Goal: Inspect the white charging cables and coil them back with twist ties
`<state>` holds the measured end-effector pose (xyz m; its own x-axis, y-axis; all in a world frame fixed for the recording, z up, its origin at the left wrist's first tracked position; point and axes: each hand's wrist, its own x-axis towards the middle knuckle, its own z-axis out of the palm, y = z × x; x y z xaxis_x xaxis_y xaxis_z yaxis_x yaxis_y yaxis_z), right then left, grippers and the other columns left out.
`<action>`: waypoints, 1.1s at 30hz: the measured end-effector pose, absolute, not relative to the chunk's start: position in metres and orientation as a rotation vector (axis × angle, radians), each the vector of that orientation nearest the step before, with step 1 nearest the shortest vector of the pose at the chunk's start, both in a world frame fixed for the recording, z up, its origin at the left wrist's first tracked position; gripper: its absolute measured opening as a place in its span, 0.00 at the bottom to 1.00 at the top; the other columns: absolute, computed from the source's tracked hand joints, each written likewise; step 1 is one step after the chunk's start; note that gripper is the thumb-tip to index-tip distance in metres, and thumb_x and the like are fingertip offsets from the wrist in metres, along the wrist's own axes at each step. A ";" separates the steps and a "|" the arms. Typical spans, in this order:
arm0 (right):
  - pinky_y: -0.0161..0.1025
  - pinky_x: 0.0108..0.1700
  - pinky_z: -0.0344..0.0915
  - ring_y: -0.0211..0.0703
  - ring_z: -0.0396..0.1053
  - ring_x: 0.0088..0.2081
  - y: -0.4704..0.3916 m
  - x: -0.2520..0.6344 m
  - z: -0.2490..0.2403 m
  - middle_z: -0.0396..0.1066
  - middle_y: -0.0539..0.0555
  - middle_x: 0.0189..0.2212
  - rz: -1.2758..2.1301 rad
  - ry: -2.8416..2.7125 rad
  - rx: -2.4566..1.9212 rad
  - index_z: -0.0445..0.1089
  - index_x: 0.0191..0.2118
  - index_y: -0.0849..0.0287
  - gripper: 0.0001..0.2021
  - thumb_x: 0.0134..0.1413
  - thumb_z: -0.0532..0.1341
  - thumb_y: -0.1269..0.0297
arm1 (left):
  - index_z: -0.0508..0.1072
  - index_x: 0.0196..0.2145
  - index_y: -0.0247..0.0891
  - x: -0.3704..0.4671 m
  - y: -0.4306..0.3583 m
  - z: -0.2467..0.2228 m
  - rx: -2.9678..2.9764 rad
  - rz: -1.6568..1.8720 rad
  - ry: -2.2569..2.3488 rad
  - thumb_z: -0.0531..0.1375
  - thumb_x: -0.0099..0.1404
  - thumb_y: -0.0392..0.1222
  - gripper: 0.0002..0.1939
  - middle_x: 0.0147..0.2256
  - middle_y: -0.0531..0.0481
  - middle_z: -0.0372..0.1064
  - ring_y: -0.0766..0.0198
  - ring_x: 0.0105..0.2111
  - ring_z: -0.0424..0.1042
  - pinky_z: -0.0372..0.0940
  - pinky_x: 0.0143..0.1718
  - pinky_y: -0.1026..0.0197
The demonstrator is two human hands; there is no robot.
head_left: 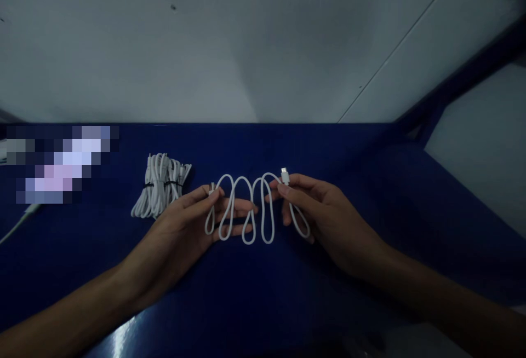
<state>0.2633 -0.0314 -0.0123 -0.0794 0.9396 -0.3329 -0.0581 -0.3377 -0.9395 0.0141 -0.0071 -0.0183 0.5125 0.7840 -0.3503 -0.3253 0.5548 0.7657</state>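
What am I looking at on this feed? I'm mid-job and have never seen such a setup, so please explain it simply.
There is no machine here: a person works with two bare hands. The single picture comes from a camera worn on their head, looking forward and down, so the person's left hand appears on the left and their right hand on the right.

Between them they hold one thin white cable, bent into several loops. The right hand grips it near a white plug with a metal tip.

Below is a glossy dark-blue tabletop. Beyond the left hand lie bundled white cables, bound with black ties. At far left, a pale cord leads to a pixelated patch; I can't tell what that hides.
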 end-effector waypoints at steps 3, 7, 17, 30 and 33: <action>0.28 0.21 0.57 0.31 0.64 0.22 -0.033 0.264 -0.011 0.74 0.48 0.27 1.556 -1.024 -1.355 0.81 0.46 0.55 0.15 0.70 0.71 0.47 | 0.82 0.48 0.35 0.014 -0.007 -0.018 0.679 0.738 0.780 0.61 0.82 0.41 0.10 0.56 0.35 0.83 0.41 0.60 0.80 0.72 0.67 0.36; 0.29 0.21 0.57 0.32 0.64 0.22 -0.034 0.264 -0.011 0.74 0.48 0.27 1.567 -1.014 -1.360 0.81 0.46 0.54 0.16 0.69 0.71 0.46 | 0.82 0.52 0.37 0.014 -0.007 -0.017 0.672 0.731 0.783 0.61 0.82 0.41 0.11 0.58 0.35 0.83 0.42 0.63 0.79 0.70 0.69 0.39; 0.29 0.21 0.58 0.32 0.63 0.22 -0.032 0.263 -0.011 0.75 0.48 0.26 1.563 -0.999 -1.362 0.80 0.47 0.55 0.15 0.71 0.70 0.48 | 0.82 0.52 0.37 0.014 -0.008 -0.015 0.651 0.739 0.765 0.59 0.83 0.43 0.13 0.63 0.35 0.79 0.40 0.68 0.73 0.70 0.69 0.41; 0.30 0.21 0.58 0.33 0.63 0.22 -0.032 0.264 -0.011 0.75 0.49 0.26 1.572 -0.990 -1.357 0.80 0.45 0.55 0.15 0.72 0.69 0.48 | 0.79 0.55 0.37 0.016 -0.005 -0.020 0.661 0.737 0.796 0.62 0.82 0.43 0.11 0.66 0.32 0.76 0.38 0.67 0.75 0.70 0.69 0.38; 0.31 0.22 0.58 0.33 0.64 0.22 -0.032 0.264 -0.012 0.75 0.49 0.27 1.576 -0.990 -1.354 0.80 0.45 0.55 0.15 0.71 0.69 0.47 | 0.79 0.56 0.36 0.015 -0.006 -0.021 0.665 0.741 0.796 0.62 0.82 0.43 0.11 0.65 0.32 0.77 0.39 0.66 0.76 0.71 0.69 0.38</action>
<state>0.2642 -0.0319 -0.0115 -0.0905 0.9320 -0.3511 -0.0879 -0.3586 -0.9293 0.0148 -0.0057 -0.0211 0.4844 0.7869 -0.3822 -0.3255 0.5676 0.7562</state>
